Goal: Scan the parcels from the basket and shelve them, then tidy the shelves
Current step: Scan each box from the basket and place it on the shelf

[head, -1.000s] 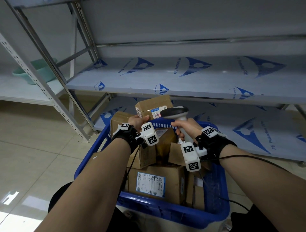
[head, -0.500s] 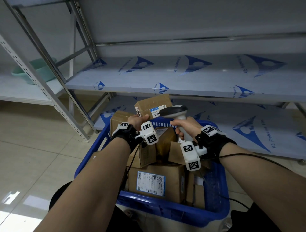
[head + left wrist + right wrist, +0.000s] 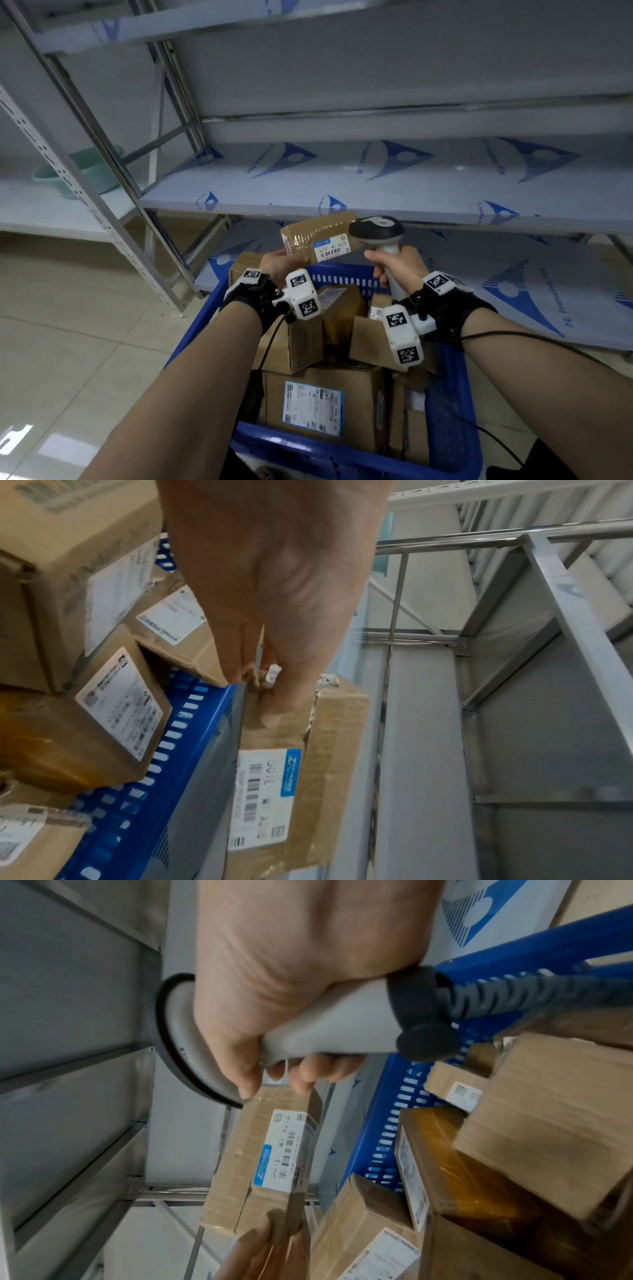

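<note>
Step in hand: I judge this to be the scan. I hold one small parcel (image 3: 317,236) up at the frame's centre, above the far rim of the blue basket (image 3: 455,404), with the scanner (image 3: 376,230) head right beside its label.
My left hand (image 3: 281,263): thumb and fingers pinch the parcel's near end; in the left wrist view my thumb lies on its taped face.
My right hand (image 3: 394,265): wrapped round the scanner's grey handle, cable trailing from the butt toward the basket.
Parcel label (image 3: 263,796): white with a blue strip down one side; I can read "501E" and something like "A21", plus barcodes. The blue strip's logo is too blurred to make out.
Other parcels: a heap of brown boxes (image 3: 322,404) fills the basket in the lower centre; their labels are too small to read.
Shelves: the middle shelf (image 3: 342,178) across the frame wears film printed "PE Protection Film".
Upper left: a green basin (image 3: 78,174) on a neighbouring shelf.
Next move, as I judge it: once the code is read, carry this parcel forward onto the shelf, label outward.
</note>
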The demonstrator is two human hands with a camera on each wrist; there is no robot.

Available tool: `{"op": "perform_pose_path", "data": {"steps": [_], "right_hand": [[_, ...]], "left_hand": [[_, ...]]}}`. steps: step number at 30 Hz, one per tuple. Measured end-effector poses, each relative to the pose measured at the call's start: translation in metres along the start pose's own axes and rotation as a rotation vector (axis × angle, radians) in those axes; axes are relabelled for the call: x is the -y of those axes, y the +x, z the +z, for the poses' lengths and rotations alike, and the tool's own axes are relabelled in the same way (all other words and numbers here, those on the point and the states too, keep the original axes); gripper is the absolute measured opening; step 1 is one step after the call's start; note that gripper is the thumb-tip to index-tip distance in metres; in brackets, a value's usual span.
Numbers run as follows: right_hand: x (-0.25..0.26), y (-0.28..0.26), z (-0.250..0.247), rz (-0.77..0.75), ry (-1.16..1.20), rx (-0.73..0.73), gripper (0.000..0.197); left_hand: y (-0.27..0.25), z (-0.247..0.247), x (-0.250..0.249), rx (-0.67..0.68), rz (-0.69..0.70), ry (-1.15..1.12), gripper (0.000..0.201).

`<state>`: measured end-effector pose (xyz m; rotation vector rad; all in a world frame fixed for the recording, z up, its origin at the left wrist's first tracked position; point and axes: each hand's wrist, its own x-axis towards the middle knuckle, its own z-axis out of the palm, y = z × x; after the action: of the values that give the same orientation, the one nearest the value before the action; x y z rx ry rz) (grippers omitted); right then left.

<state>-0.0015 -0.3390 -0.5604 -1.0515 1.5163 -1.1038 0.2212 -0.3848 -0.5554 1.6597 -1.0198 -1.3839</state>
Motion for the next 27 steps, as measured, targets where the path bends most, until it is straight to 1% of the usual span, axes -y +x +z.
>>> {"op": "perform_pose_path", "data": {"steps": [2,5,6,7,9,11,13,15,18,21,23,24,25,27], "right_hand": [[0.006,0.007,-0.009,-0.05,0.011,-0.072,0.016],[0.017,0.021,-0.022,-0.104,0.043,-0.193,0.016],[0.021,0.026,-0.026,-0.119,0.068,-0.226,0.015],[0.025,0.032,-0.03,-0.13,0.103,-0.255,0.014],[0.031,0.043,-0.037,-0.14,0.147,-0.296,0.013],[0.033,0.054,-0.043,-0.14,0.166,-0.314,0.013],[0.031,0.067,-0.047,-0.13,0.176,-0.32,0.012],[0.027,0.081,-0.05,-0.119,0.174,-0.329,0.012],[0.021,0.098,-0.052,-0.103,0.181,-0.328,0.011],[0.016,0.108,-0.052,-0.084,0.195,-0.316,0.01],[0.014,0.111,-0.05,-0.077,0.186,-0.309,0.012],[0.013,0.112,-0.049,-0.074,0.175,-0.307,0.013],[0.012,0.112,-0.048,-0.069,0.164,-0.305,0.014],[0.008,0.111,-0.047,-0.058,0.142,-0.292,0.013]], "left_hand": [[-0.001,-0.001,-0.011,0.026,0.048,0.035,0.032],[0.004,0.004,-0.034,0.037,0.099,-0.02,0.013],[0.007,0.008,-0.043,0.024,0.111,-0.043,0.012],[0.011,0.014,-0.054,0.014,0.118,-0.068,0.016],[0.02,0.028,-0.074,0.001,0.107,-0.056,0.031],[0.031,0.047,-0.089,-0.048,0.11,0.043,0.04],[0.047,0.067,-0.099,-0.077,0.121,0.091,0.035],[0.063,0.085,-0.107,-0.069,0.113,0.087,0.029],[0.087,0.106,-0.114,-0.057,0.093,0.092,0.032],[0.107,0.12,-0.119,-0.007,0.108,0.045,0.024],[0.11,0.126,-0.118,0.113,0.099,0.039,0.012],[0.109,0.126,-0.115,0.183,0.058,-0.011,0.019],[0.11,0.125,-0.111,0.222,0.008,-0.078,0.025],[0.112,0.119,-0.1,0.257,-0.038,-0.102,0.029]]}}
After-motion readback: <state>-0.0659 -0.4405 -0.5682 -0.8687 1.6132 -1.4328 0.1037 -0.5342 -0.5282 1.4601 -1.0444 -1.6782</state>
